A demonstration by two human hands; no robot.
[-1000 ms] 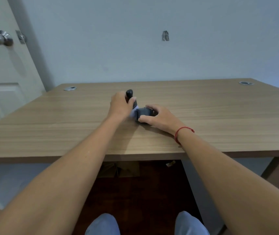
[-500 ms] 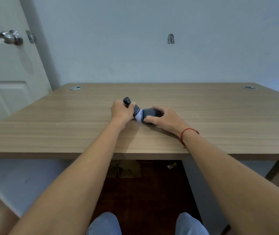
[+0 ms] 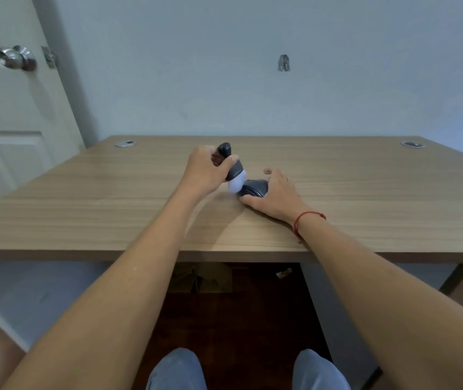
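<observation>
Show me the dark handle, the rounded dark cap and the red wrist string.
dark handle [image 3: 224, 150], head view, its rounded top end.
rounded dark cap [image 3: 254, 188], head view, its upper face.
red wrist string [image 3: 310, 213], head view, strand over the wrist.

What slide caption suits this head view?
Left hand grips a white-tipped dark handle; right hand holds a dark cap on the desk.

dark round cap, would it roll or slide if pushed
Probably rigid: the dark round cap holds its domed shape under the right hand. Its curved side could roll; the smooth wooden desk likely lets it slide.
</observation>
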